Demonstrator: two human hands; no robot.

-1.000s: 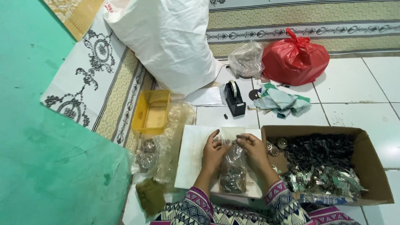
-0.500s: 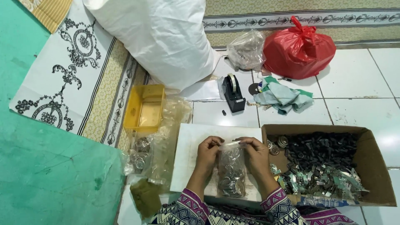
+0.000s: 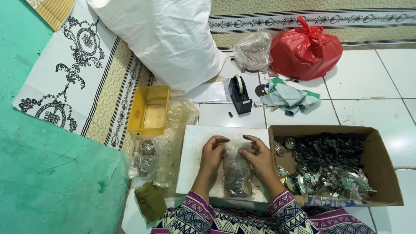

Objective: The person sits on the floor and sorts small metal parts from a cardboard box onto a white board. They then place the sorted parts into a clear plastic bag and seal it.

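Note:
A small clear plastic bag [image 3: 237, 175] filled with round metal pieces lies on a white board [image 3: 195, 147] in front of me. My left hand [image 3: 213, 154] grips the bag's upper left edge. My right hand [image 3: 258, 157] grips its upper right edge. The fingertips of both hands meet over the folded top of the bag. Patterned sleeves cover both wrists.
A cardboard box [image 3: 381, 162] of dark and silver metal parts sits right of the board. Left are clear bags of metal pieces [image 3: 149, 156] and a yellow tray [image 3: 149, 110]. Farther off: a black tape dispenser [image 3: 239, 93], a teal cloth [image 3: 288, 97], a red bag [image 3: 305, 50], a white sack [image 3: 164, 39].
The view has shifted slightly. Both hands have moved up along the bag and now pinch its top edge together.

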